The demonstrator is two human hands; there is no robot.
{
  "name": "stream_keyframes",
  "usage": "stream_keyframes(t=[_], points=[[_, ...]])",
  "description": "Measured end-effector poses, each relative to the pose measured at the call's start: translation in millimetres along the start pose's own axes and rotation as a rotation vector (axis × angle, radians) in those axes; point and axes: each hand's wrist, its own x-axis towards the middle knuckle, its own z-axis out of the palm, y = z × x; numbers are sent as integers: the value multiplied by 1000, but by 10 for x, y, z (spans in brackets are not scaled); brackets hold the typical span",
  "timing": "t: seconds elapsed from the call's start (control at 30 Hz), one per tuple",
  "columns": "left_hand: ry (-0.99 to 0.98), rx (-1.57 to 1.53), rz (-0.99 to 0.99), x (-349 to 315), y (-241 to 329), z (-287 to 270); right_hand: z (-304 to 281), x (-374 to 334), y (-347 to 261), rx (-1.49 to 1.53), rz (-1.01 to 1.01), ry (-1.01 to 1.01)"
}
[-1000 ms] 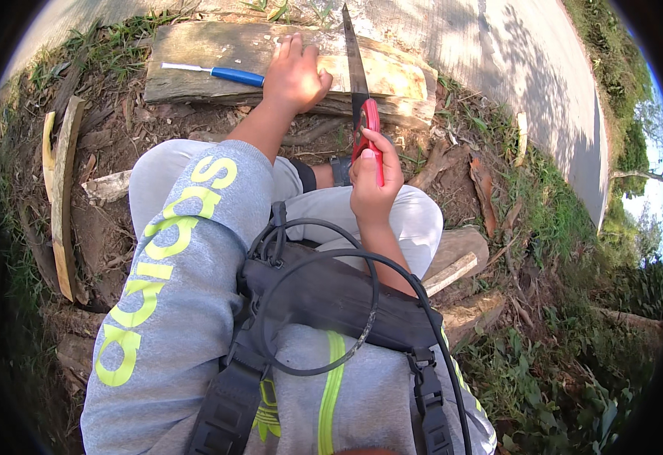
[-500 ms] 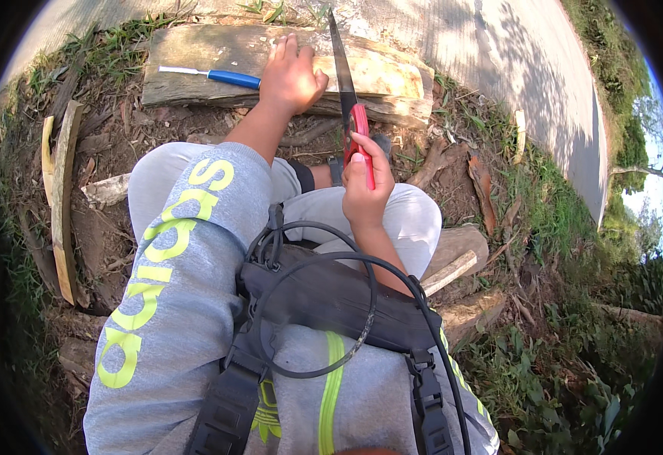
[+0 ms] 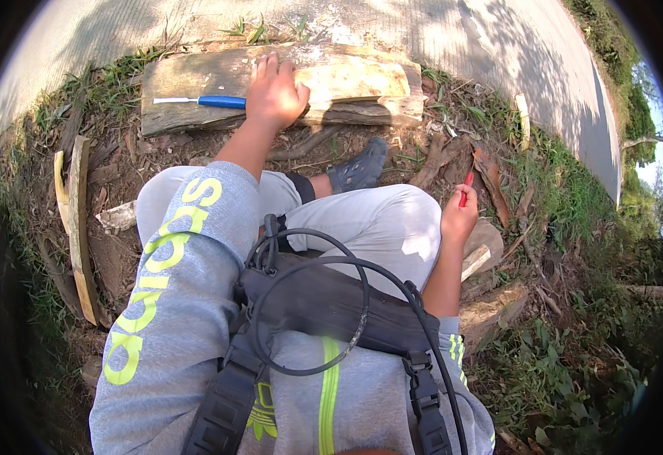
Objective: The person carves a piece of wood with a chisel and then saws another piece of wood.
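Note:
My left hand [image 3: 274,95] lies flat on a weathered wooden slab [image 3: 187,76], fingers stretched toward its far edge and thumb apart. Just left of that hand, a chisel with a blue handle [image 3: 221,101] and a pale blade rests on the slab. To the hand's right, the slab's upper face shows a bright, freshly cut patch [image 3: 358,80]. Out to the right, beyond my bent knee, my right hand [image 3: 459,218] is closed around the red handle [image 3: 466,191] of a saw. The saw's blade is hardly visible from here.
Two long split strips of wood [image 3: 80,227] lie at the left. Bark [image 3: 488,186] and cut logs [image 3: 491,312] are on the right. A paved road [image 3: 544,91] runs behind the slab. A black cable [image 3: 316,258] loops over my lap.
My right hand has swung the saw from upright beside the slab out to the right and lower, past my knee. My left hand stays on the slab.

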Motion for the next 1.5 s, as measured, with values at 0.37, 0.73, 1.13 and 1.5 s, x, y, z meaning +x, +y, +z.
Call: stream_keyframes(t=[0.37, 0.73, 1.13, 1.5], points=[[21, -35, 80, -72, -294, -261, 571, -736, 1241, 627, 297, -680], [-299, 265, 74, -425, -566, -871, -175, -958, 1150, 24, 1, -551], [258, -199, -16, -43, -262, -1714, -1311, -1501, 1477, -500, 524, -185], [295, -1016, -9, 281, 548, -1543, -789, -1941, 2080, -76, 590, -264]])
